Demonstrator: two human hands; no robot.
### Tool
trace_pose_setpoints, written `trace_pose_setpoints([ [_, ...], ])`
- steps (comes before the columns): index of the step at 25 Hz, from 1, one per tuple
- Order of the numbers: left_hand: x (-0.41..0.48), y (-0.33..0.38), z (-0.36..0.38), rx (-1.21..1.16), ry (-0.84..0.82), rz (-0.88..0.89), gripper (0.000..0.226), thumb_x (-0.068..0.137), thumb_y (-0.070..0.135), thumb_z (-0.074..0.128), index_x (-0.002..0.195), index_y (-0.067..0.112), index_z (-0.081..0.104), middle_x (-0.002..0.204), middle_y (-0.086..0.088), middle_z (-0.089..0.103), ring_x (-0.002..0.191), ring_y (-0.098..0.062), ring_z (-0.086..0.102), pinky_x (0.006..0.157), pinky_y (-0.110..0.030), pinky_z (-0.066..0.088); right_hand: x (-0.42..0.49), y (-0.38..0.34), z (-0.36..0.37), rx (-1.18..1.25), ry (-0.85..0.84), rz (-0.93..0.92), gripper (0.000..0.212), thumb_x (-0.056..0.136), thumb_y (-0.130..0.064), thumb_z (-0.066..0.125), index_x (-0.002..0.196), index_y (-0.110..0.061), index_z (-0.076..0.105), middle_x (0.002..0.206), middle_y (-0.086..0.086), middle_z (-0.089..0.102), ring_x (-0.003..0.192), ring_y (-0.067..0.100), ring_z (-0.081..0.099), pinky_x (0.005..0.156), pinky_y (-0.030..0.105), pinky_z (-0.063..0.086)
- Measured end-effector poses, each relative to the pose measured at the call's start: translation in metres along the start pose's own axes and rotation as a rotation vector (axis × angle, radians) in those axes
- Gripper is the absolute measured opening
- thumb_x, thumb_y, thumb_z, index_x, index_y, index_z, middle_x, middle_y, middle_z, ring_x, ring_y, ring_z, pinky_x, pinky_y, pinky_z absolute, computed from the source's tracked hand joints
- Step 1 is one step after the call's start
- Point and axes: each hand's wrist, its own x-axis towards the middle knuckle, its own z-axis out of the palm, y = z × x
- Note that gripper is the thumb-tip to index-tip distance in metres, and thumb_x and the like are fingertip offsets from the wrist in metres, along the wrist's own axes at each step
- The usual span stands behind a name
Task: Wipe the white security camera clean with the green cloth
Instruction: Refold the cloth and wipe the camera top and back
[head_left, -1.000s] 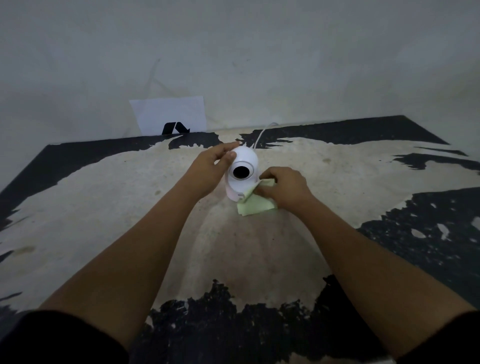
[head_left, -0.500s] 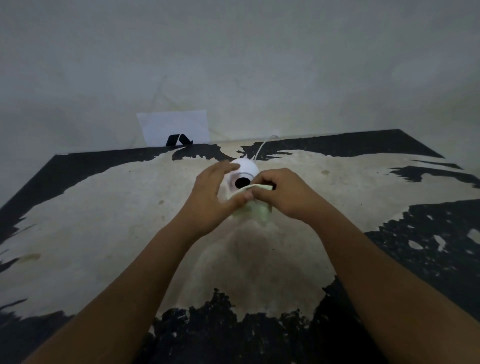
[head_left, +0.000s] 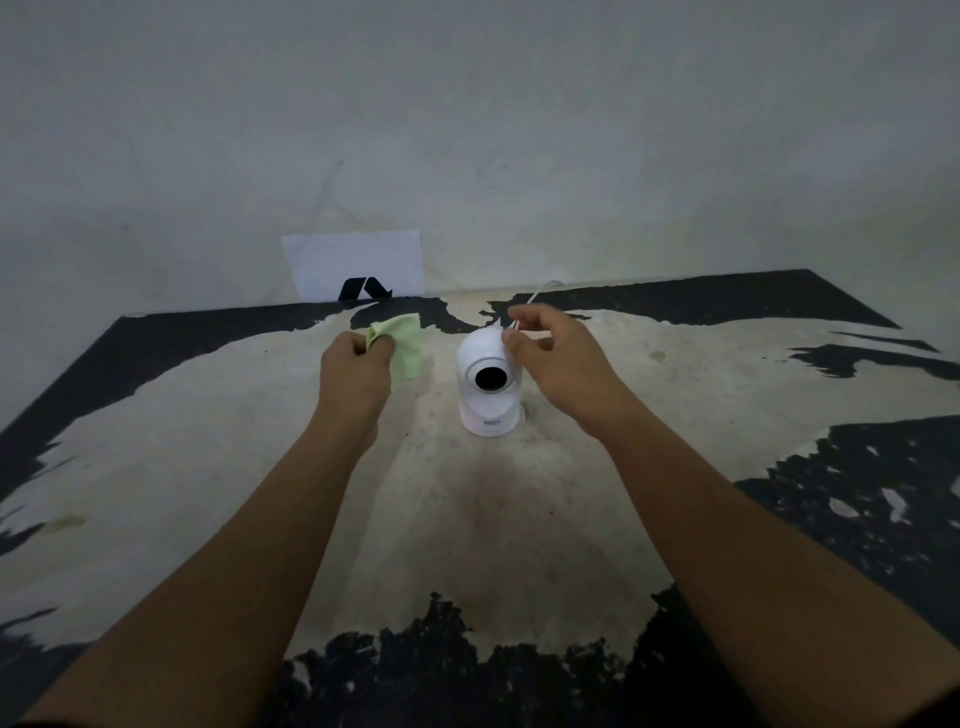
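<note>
The white security camera (head_left: 489, 379) stood upright on the worn, patchy tabletop (head_left: 208, 441), lens facing the wearer, its thin white cable (head_left: 535, 293) running back toward the wall. The left hand (head_left: 356, 371) was clenched on the green cloth (head_left: 402, 351), held in the air just left of the camera and apart from it; no cloth touched the housing. The right hand (head_left: 558, 358) sat at the camera's upper right, thumb and forefinger pinched near where the cable leaves the dome; whether they gripped the cable or merely touched the shell could not be told. Judged step: between wiping passes, cloth in the left hand. Next move likely calls for steadying the body with the right hand and bringing the cloth onto the left side or top.
</note>
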Motion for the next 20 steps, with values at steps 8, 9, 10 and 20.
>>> trace_pose_setpoints([
  [8,-0.013,-0.005,0.036,0.074,-0.221,0.114,0.013,0.085,0.027,0.053,0.088,0.014,0.050,0.089,-0.005,0.055,0.081,-0.018,0.054,0.074,-0.036,0.052,0.008,0.009,0.012,-0.019,-0.026,0.025,0.032,0.091,-0.031,0.056,0.122,-0.026,0.060,0.129,-0.003,0.060,0.106,0.017,0.061,0.097,0.038,0.049],
  [9,-0.019,-0.004,0.038,0.117,-0.220,0.169,0.012,0.088,0.024,0.052,0.087,0.012,0.049,0.082,-0.001,0.053,0.073,-0.014,0.050,0.067,-0.028,0.048,0.007,0.010,0.011,-0.005,-0.027,0.026,0.031,0.091,-0.031,0.056,0.122,-0.027,0.060,0.128,-0.003,0.060,0.105,0.016,0.061,0.095,0.037,0.049],
  [10,-0.024,-0.005,0.037,0.160,-0.210,0.233,0.011,0.091,0.020,0.051,0.087,0.010,0.048,0.076,0.001,0.049,0.066,-0.011,0.045,0.061,-0.024,0.042,0.007,0.011,0.011,0.012,-0.027,0.027,0.032,0.091,-0.031,0.056,0.122,-0.027,0.060,0.128,-0.004,0.060,0.104,0.016,0.061,0.095,0.036,0.049],
  [20,-0.037,-0.014,0.011,0.483,-0.344,0.525,0.010,0.084,0.010,0.060,0.079,0.018,0.057,0.085,0.001,0.055,0.069,-0.003,0.048,0.061,-0.009,0.037,0.008,0.015,0.013,0.112,-0.005,0.030,0.031,0.089,-0.030,0.061,0.119,-0.025,0.064,0.123,-0.007,0.061,0.100,0.015,0.063,0.096,0.039,0.051],
])
